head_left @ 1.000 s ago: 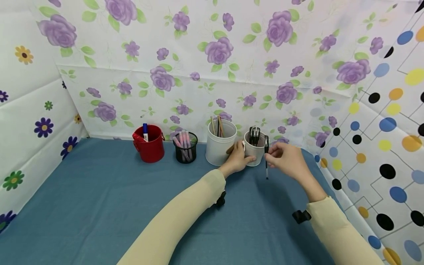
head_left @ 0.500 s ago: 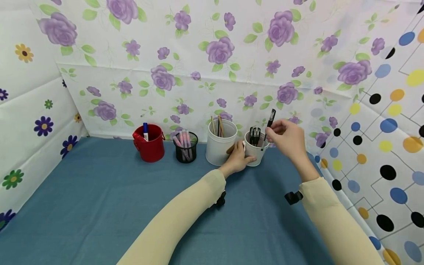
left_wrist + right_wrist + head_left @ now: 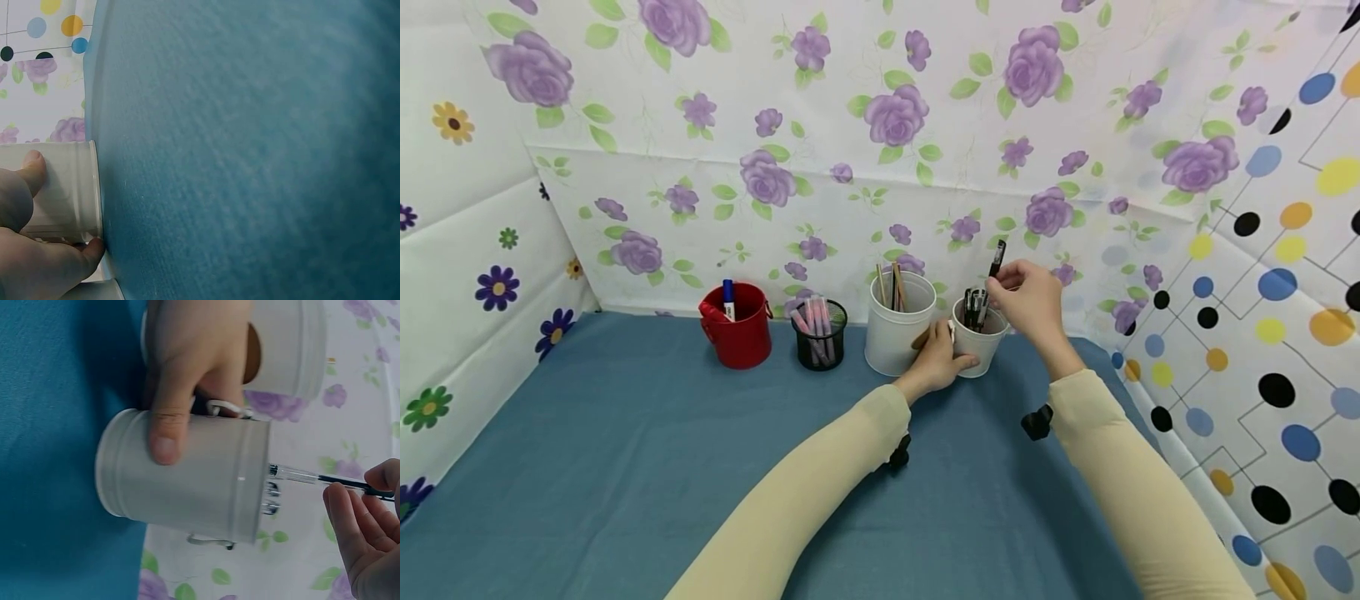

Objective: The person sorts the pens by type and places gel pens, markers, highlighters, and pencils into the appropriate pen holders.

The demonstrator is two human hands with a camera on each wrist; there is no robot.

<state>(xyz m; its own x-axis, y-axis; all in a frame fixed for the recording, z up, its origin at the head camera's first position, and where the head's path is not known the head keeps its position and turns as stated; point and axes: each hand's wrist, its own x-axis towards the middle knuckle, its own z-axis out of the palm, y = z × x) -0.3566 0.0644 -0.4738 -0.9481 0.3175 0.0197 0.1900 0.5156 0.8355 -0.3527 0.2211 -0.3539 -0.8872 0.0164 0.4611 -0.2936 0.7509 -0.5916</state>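
right hand [image 3: 1033,302] pinches pen [image 3: 997,257] (tip in cup [image 3: 977,342]) | left hand [image 3: 942,358] grips cup

No legible text, label, brand, number or sign in any view. Wall sheets: printed flowers and coloured dots only. Pots and pens: no readable marking.

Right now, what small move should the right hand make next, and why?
Probably lower the pen a little further and let go. The right hand pinches it above the small white cup, its tip already inside the rim among other black pens, while the left hand holds the cup.
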